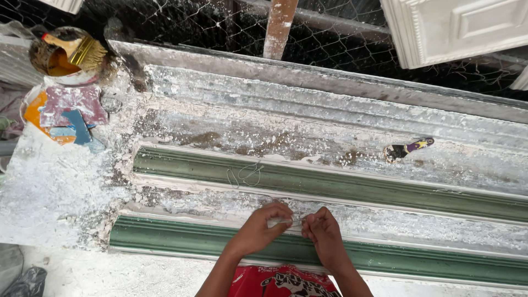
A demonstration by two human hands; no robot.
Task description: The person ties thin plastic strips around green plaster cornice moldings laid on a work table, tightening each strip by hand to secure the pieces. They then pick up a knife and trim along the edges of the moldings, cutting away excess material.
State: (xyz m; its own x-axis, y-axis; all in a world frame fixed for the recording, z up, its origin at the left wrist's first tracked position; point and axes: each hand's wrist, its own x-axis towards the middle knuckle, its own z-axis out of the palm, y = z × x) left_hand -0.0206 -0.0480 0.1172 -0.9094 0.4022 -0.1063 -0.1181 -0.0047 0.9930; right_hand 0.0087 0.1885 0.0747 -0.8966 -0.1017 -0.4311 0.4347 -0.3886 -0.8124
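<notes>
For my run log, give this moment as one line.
left hand + right hand: pinching thin wire | over green mould | brush in can far left

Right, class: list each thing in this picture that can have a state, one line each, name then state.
Left hand: pinching a thin wire.
Right hand: pinching the same wire.
Thin wire: stretched between both hands.
Near green mould: lying flat, empty.
Far green mould: lying flat, wire loop on it.
Tin: open, brush resting in it.

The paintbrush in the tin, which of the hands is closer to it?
Left. The left hand lies below and right of the paintbrush; the right hand is farther right.
</notes>
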